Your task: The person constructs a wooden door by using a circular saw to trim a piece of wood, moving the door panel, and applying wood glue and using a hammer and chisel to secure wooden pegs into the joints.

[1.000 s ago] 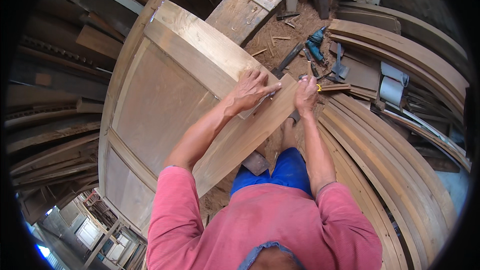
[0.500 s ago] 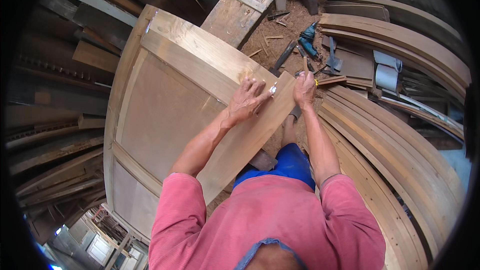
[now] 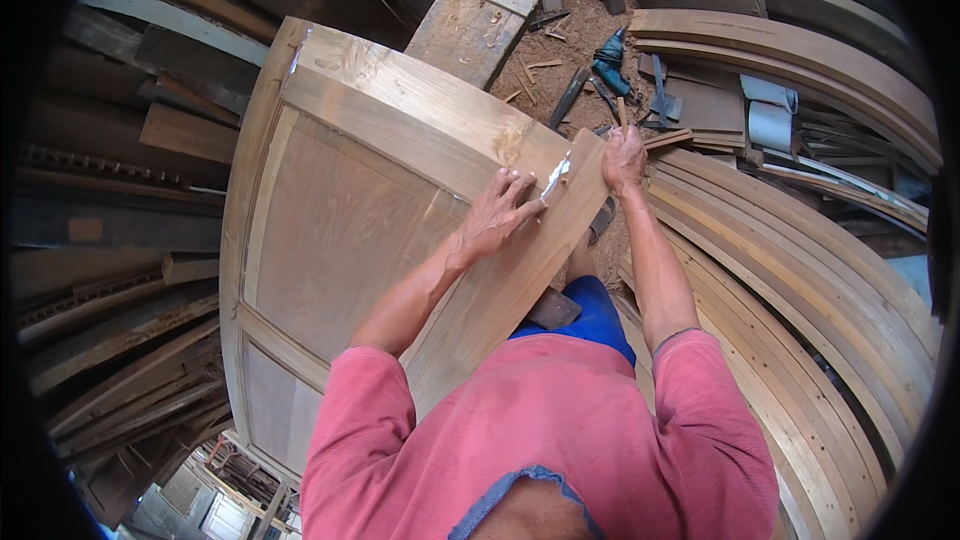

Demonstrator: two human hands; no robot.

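Left hand [image 3: 497,215], unclenched, has drawn back, baring more of white paste streak [image 3: 558,175] mid-frame on pale wooden panelled door [image 3: 335,195]; spreading looks unfinished. Right hand [image 3: 624,160] curled, contents unclear.

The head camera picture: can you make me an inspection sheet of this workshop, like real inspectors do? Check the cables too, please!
Surface: floor strewn with brown shavings; what supports the wooden panel is hidden.
Job's things: the panel is framed, with a white smear along a seam near one end.
Clutter: teal drill, wood scraps and a dark tool on the floor.
Grip: left hand lies open on the panel near the smear; right hand is curled beside the panel's end, its hold unclear.
Cables: nothing seen.
Surroundings: long boards on the right, more timber on the left.
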